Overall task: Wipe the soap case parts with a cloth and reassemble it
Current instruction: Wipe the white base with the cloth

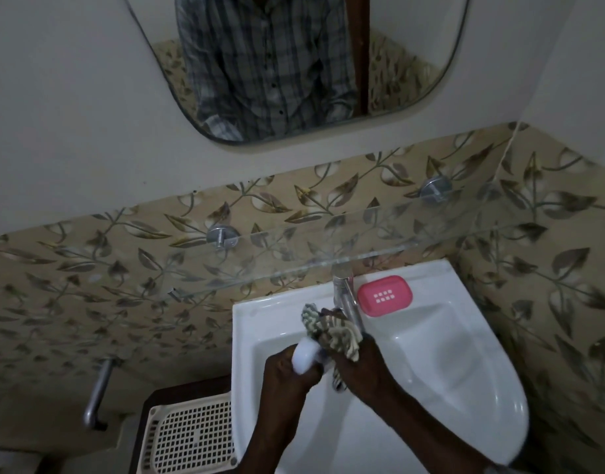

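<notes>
Seen from above, two hands meet over a white sink [465,378]; the left hand [287,376] curls its fingers round a white oval soap case part [304,359], held above the near left of the basin; the right hand [361,367] grips a bunched striped cloth [331,331], which touches the white part; a pink soap case part [384,295] with small slots lies on the far rim, just right of the metal tap [345,299]; a glass shelf [294,265] juts from the leaf-patterned tiles [88,285] above; a mirror [396,63] hangs farther up; a cream plastic basket [191,436] sits near left of the sink.
</notes>
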